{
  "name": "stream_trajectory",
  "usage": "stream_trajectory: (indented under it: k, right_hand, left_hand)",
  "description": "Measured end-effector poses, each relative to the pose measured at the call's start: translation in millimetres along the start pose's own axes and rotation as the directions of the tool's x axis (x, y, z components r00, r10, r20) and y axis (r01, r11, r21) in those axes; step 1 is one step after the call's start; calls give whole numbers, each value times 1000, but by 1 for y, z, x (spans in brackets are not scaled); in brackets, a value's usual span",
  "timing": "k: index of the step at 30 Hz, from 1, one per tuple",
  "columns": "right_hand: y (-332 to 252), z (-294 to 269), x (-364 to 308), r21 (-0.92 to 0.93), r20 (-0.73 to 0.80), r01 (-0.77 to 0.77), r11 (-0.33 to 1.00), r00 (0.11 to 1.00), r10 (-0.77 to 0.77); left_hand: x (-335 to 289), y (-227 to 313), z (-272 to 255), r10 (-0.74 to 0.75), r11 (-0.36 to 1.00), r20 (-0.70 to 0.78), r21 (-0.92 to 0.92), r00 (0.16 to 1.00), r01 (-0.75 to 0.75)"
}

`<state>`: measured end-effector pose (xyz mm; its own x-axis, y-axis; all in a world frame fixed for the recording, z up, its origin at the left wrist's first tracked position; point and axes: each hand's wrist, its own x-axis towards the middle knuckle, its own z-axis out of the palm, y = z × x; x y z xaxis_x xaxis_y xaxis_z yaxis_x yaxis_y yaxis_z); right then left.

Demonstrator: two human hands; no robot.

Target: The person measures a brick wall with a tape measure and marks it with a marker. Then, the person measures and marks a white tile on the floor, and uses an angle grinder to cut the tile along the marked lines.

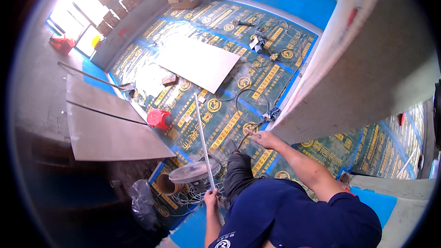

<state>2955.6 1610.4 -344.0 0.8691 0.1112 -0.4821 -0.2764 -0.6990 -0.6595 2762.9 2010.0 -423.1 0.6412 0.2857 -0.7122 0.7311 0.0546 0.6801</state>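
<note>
My left hand [211, 198] is closed around a long, thin, pale straightedge [202, 134] near its lower end. The straightedge points up and away from me, past the fan [190, 171], and its far tip is over the covered floor. My right hand [262, 139] is held out in front of me to the right, near the end of the grey wall. Its fingers are drawn together, one of them reaching forward; whatever they may hold is too small to make out. Farther off, a large white tile [202, 64] lies flat on the floor.
Printed green sheeting [225, 131] covers the floor, with cables [239, 105] and tools on the right. A red plastic stool [158, 119], a brick-like block [170, 80] and leaning panels [110, 128] are left. A cardboard box [184, 0] stands far back. Tangled cords lie below the fan.
</note>
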Motion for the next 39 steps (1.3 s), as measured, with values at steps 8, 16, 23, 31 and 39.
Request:
stream_trajectory:
  k: [8, 16, 23, 31, 39]
  right_hand:
    - [64, -15, 149, -195, 87, -233, 953, 963, 253]
    - [51, -85, 206, 488, -226, -610, 624, 602, 766]
    - [83, -88, 302, 646, -375, -447, 619, 521, 767]
    - [25, -299, 502, 699, -622, -96, 709, 408, 668]
    - [-71, -480, 668, 566, -674, -89, 819, 523, 522]
  left_hand:
    - [218, 179, 27, 165, 976, -141, 165, 976, -141]
    - [340, 691, 132, 885, 464, -168, 253, 433, -849]
    - [379, 921, 375, 922, 365, 2, -341, 387, -866]
    - [442, 1038, 587, 800, 592, 207, -422, 563, -686]
    - [549, 1105, 748, 465, 862, 544, -458, 699, -217]
